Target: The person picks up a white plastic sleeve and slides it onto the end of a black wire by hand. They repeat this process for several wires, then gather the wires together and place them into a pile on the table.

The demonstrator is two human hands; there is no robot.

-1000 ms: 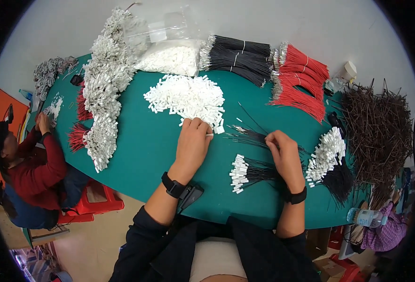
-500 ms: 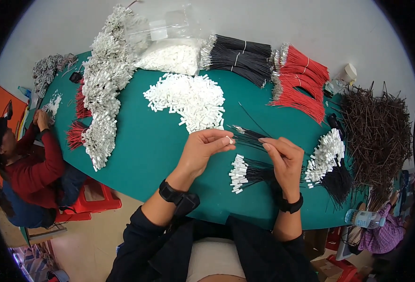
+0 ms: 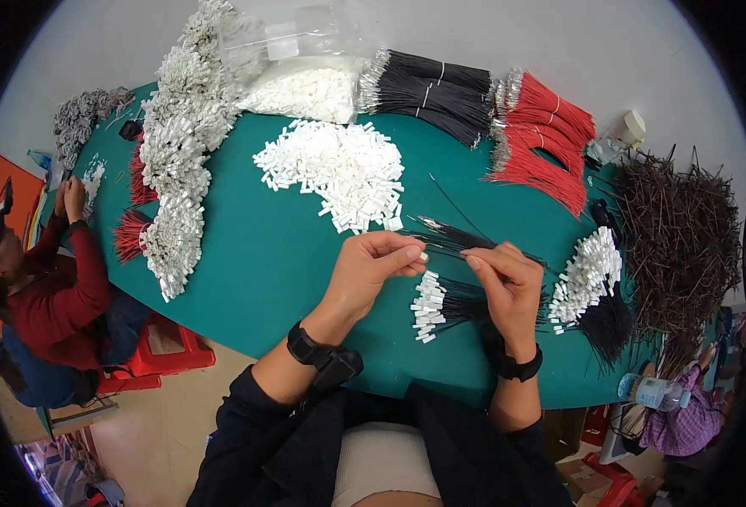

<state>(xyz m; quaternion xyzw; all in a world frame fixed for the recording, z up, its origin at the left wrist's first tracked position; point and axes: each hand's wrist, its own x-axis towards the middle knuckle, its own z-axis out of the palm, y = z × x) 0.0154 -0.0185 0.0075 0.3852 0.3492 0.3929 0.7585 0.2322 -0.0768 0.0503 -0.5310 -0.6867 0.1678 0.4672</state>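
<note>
My left hand (image 3: 377,260) pinches a small white plastic connector housing (image 3: 424,256) between thumb and fingertips. Facing it, my right hand (image 3: 510,277) is closed on a thin black wire, whose end points toward the housing. Loose black wires with metal tips (image 3: 440,230) lie just beyond both hands. Under and beside my right hand rests a bunch of black wires with white housings (image 3: 429,306) on their ends. A heap of loose white housings (image 3: 343,173) spreads over the table beyond my left hand.
On the green table (image 3: 246,253), a long pile of white-ended wires (image 3: 178,160) runs along the left. At the back are a bag of housings (image 3: 305,89), black bundles (image 3: 432,93) and red bundles (image 3: 546,139). Dark brown wires (image 3: 677,245) heap at right. A person (image 3: 47,287) sits at left.
The white housing has turned slightly in my left fingertips. Both hands stay almost in place, while the whole view has shifted a little.
</note>
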